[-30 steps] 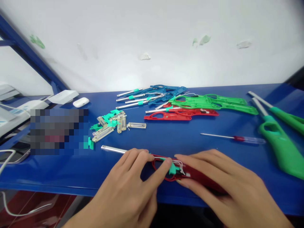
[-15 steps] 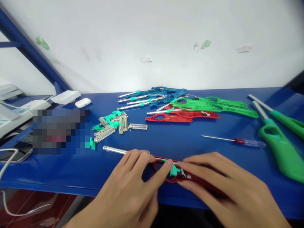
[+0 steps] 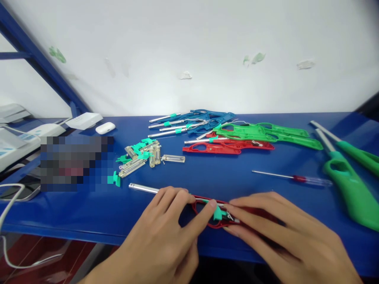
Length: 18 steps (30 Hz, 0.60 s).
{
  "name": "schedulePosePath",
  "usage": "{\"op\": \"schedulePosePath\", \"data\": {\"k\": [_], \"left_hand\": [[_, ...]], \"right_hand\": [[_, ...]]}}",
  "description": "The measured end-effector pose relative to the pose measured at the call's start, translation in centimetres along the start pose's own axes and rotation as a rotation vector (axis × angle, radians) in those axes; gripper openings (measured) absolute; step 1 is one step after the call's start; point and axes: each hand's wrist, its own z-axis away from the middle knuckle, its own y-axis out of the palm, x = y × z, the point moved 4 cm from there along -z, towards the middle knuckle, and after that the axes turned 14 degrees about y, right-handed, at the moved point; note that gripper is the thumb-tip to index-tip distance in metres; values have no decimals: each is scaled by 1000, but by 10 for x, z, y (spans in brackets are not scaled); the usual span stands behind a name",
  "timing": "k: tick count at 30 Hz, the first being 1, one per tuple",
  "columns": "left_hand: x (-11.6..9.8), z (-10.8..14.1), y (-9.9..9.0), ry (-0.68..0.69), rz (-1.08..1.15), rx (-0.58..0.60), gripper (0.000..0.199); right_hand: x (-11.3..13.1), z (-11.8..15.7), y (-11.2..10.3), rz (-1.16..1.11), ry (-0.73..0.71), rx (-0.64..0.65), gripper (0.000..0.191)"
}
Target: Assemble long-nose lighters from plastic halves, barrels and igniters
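Observation:
A red lighter casing half (image 3: 217,225) lies near the desk's front edge, its inside facing up. Its metal tube (image 3: 143,188) sticks out to the left. My left hand (image 3: 168,225) grips the casing's left end, with the index fingertip pressing by a teal trigger (image 3: 218,213) seated in it. Fingers of my right hand (image 3: 284,228) pinch the casing from the right, next to a white wire (image 3: 229,215) and a black part. Most of the casing's right end is hidden under that hand.
Beyond my hands lie clear fuel tanks (image 3: 133,167), teal triggers (image 3: 117,179), and blue (image 3: 213,118), green (image 3: 290,136) and red casing halves (image 3: 213,148). A screwdriver (image 3: 299,178) and two green lighters (image 3: 349,189) are at right; an earbud case (image 3: 105,128) is at left.
The view has shifted slightly. Both hands stay on the red lighter casing in nearly the same pose, with only slight finger movement.

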Motion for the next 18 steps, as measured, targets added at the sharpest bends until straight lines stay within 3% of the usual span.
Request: {"op": "schedulePosePath", "data": {"k": [10, 18], "left_hand": [[-2, 4, 0, 24, 3, -3, 55], [0, 5, 3, 4, -7, -14, 54]], "right_hand": [[-4, 0, 3, -1, 45, 74, 17], [0, -6, 1, 39, 42, 6, 23]]}}
